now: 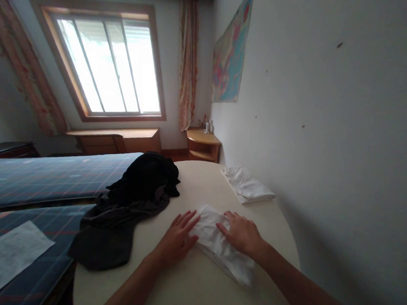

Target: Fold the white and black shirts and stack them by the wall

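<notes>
A folded white cloth, perhaps a garment, lies slantwise on the pale round table in front of me. At its left edge rests my left hand, fingers stretched out and apart, the tips touching the fabric. My right hand lies on the cloth's right side with its fingers spread and slightly bent. Neither hand grips anything that I can see. Farther back, near the wall, is a second folded white cloth.
Dark clothes, black and grey, are heaped on the table's left side. Beyond them is a bed with a blue plaid cover; a paper sheet lies on its near part. A white wall borders the table's right. A corner shelf stands behind.
</notes>
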`<state>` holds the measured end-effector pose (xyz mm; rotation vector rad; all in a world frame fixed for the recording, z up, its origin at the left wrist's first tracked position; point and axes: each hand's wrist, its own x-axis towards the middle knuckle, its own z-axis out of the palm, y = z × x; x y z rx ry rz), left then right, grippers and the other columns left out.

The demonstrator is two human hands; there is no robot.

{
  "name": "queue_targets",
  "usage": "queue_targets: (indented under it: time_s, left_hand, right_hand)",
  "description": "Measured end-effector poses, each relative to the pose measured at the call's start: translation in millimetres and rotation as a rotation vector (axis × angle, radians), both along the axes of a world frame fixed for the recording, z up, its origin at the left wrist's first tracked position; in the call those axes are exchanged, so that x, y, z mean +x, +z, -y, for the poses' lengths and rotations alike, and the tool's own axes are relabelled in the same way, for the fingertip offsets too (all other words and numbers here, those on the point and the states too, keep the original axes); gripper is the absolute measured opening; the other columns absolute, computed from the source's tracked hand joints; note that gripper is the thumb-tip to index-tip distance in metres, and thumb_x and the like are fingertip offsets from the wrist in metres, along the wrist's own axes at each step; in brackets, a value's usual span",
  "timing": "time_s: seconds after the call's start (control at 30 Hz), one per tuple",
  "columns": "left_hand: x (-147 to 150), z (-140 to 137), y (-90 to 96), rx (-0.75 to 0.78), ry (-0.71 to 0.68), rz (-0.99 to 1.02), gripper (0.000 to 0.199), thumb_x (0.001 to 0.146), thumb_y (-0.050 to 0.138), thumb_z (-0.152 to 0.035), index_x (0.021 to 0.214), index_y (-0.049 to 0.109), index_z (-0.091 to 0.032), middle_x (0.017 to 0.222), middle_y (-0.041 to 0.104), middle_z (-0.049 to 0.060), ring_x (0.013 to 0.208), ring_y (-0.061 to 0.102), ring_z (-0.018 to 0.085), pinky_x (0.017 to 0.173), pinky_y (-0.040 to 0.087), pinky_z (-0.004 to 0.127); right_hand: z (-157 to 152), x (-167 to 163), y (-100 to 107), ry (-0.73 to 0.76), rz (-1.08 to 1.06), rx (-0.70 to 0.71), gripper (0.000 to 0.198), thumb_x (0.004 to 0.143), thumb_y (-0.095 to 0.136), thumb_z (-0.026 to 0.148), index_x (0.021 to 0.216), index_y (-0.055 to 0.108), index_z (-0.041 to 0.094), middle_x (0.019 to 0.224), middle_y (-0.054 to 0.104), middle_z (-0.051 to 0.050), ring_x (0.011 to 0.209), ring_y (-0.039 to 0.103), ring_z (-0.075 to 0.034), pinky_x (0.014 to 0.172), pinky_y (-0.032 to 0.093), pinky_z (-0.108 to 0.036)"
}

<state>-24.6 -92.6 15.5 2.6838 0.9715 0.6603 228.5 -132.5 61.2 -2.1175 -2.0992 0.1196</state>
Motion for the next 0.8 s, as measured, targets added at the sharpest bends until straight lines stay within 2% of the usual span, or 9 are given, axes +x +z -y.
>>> queue_targets:
  time_s: [0.07, 0.17, 0.3, 0.4, 0.5, 0.63, 0.8]
  left_hand:
    - [7, 10, 7.4, 0.023, -0.143, -0.056, 0.055, 0.096, 0.053, -0.032, 0.15, 0.04, -0.034, 0.161, 0.031, 0.004, 0.147, 0.029, 0.028, 0.121, 0.021, 0.052]
    - [14, 20, 12.6, 0.052, -0.263, -0.112, 0.047, 0.094, 0.056, -0.025, 0.138, 0.055, -0.041, 0.157, 0.039, 0.0, 0.144, 0.036, 0.027, 0.12, 0.023, 0.051]
    - [17, 18, 7.1, 0.085, -0.227, -0.134, 0.042, 0.096, 0.055, -0.021, 0.129, 0.062, -0.044, 0.149, 0.05, -0.003, 0.139, 0.043, 0.025, 0.12, 0.022, 0.05]
    - [17, 8, -1.8, 0.11, -0.126, -0.149, 0.044, 0.094, 0.056, -0.015, 0.126, 0.064, -0.044, 0.151, 0.048, -0.001, 0.139, 0.043, 0.026, 0.119, 0.021, 0.053]
    - [17, -1, -9.1, 0.114, 0.01, -0.153, 0.049, 0.093, 0.054, -0.012, 0.131, 0.061, -0.042, 0.155, 0.042, 0.002, 0.141, 0.04, 0.028, 0.118, 0.025, 0.055]
    - [15, -4, -13.1, 0.037, 0.2, -0.168, 0.056, 0.094, 0.053, -0.021, 0.148, 0.044, -0.032, 0.159, 0.035, 0.007, 0.146, 0.032, 0.029, 0.118, 0.027, 0.052]
    - [13, -2, -11.7, -0.109, 0.261, -0.243, 0.051, 0.099, 0.044, -0.036, 0.149, 0.043, -0.025, 0.159, 0.033, 0.009, 0.148, 0.025, 0.03, 0.12, 0.025, 0.051]
  right_hand:
    - [-13, 7, 5, -0.043, -0.018, -0.059, 0.055, 0.096, 0.04, 0.056, 0.123, 0.062, 0.014, 0.113, 0.069, -0.022, 0.103, 0.067, -0.034, 0.084, 0.049, -0.044]
    - [-33, 20, 3, -0.051, -0.101, -0.169, 0.053, 0.091, 0.046, 0.06, 0.11, 0.067, 0.016, 0.106, 0.073, -0.019, 0.101, 0.068, -0.032, 0.079, 0.048, -0.038]
    - [-50, 34, -4, 0.069, -0.289, -0.286, 0.047, 0.088, 0.052, 0.058, 0.093, 0.07, 0.015, 0.096, 0.075, -0.013, 0.09, 0.069, -0.028, 0.071, 0.046, -0.032]
    - [-56, 41, -6, 0.17, -0.423, -0.319, 0.042, 0.085, 0.058, 0.052, 0.098, 0.068, 0.013, 0.098, 0.074, -0.011, 0.087, 0.069, -0.026, 0.066, 0.046, -0.029]
    - [-60, 44, -6, 0.206, -0.492, -0.244, 0.035, 0.085, 0.06, 0.042, 0.106, 0.063, 0.015, 0.101, 0.073, -0.009, 0.09, 0.068, -0.024, 0.071, 0.047, -0.028]
    - [-69, 47, -5, 0.157, -0.49, -0.073, 0.028, 0.088, 0.056, 0.029, 0.113, 0.059, 0.018, 0.106, 0.073, -0.009, 0.097, 0.068, -0.022, 0.082, 0.047, -0.029]
    - [-95, 61, 7, 0.064, -0.412, 0.073, 0.036, 0.09, 0.056, 0.031, 0.122, 0.058, 0.016, 0.118, 0.069, -0.014, 0.11, 0.065, -0.025, 0.091, 0.046, -0.03]
